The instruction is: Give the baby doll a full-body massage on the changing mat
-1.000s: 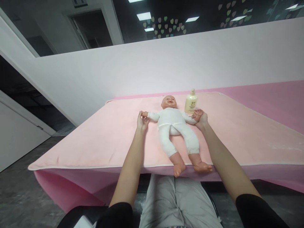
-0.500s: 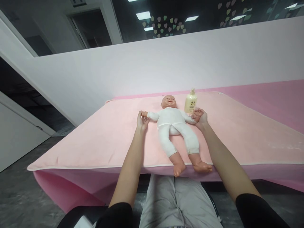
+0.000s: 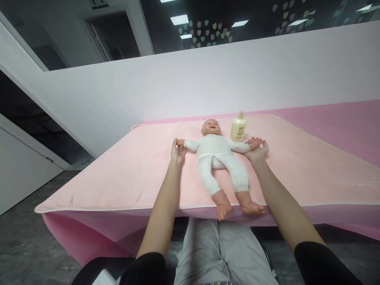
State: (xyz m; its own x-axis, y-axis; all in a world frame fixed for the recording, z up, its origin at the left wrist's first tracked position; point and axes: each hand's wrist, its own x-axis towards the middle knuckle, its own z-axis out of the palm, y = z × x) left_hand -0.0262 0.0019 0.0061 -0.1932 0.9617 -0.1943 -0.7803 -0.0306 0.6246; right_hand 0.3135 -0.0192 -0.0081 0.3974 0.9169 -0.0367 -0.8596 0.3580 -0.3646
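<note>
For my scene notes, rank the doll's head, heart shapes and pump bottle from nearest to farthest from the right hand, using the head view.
From the right hand:
1. Pump bottle: just beyond the hand, to its left.
2. Doll's head: farther left, past the bottle.
3. Heart shapes: far off, above the white wall.

The right hand (image 3: 259,153), as I follow it remotely, now lies farther outward than in the two preceding views, and the doll's hand (image 3: 255,143) beside it is displaced in the same direction. I observe the doll's sleeved arm (image 3: 240,147) on that side, formerly sloping downward, now extended nearly straight. The doll's hand, which overlapped the bottle's lower corner, now shows to the right of the bottle (image 3: 238,128).
</note>
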